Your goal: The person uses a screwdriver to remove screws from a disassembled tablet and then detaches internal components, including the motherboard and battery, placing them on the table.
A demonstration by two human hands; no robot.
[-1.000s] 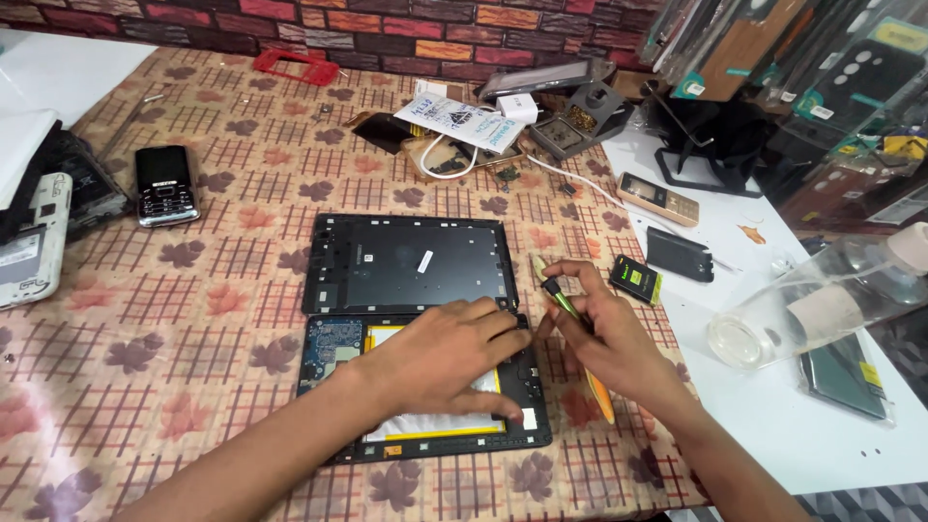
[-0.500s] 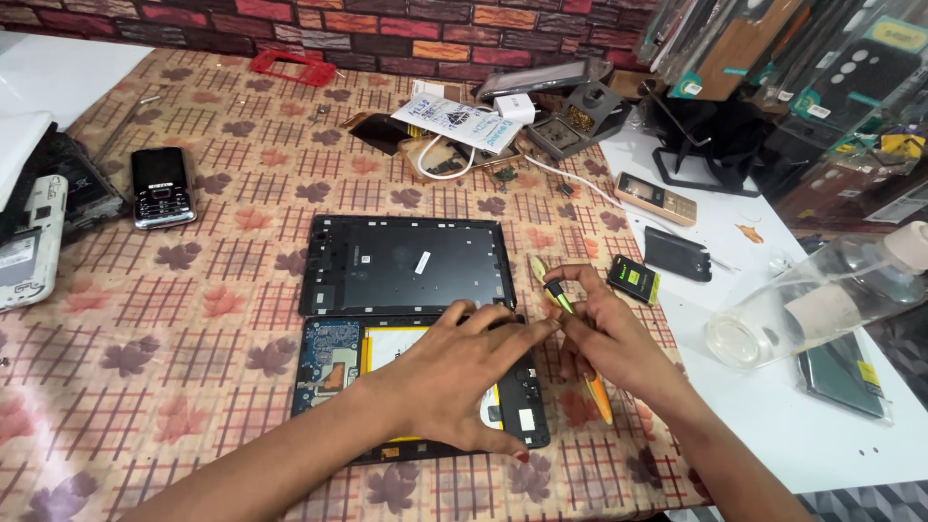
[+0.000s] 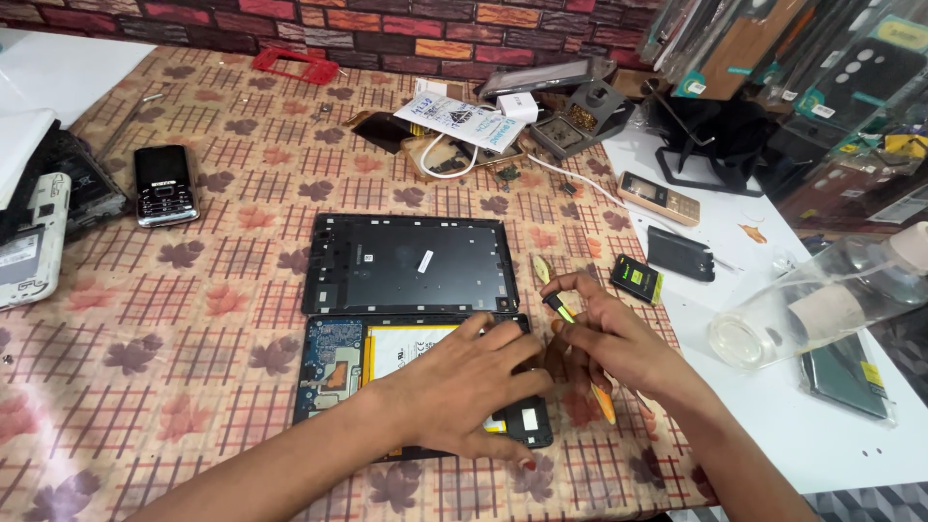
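My left hand (image 3: 464, 382) lies flat, fingers spread, on the opened tablet (image 3: 406, 372) on the desk (image 3: 193, 319), pressing over its battery. My right hand (image 3: 604, 333) pinches a small yellow-handled tool (image 3: 559, 307) at the tablet's right edge. The removed black back cover (image 3: 406, 263) lies just above.

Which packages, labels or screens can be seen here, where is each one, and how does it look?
Printed leaflet: top centre, white with blue print.
Keypad phone: left on the cloth, black, dark screen.
Small battery: beside the right hand, black with a yellow-green label.
White sticker: on the black tablet back cover.
Hanging phone-case packages: top right, clear plastic packs.
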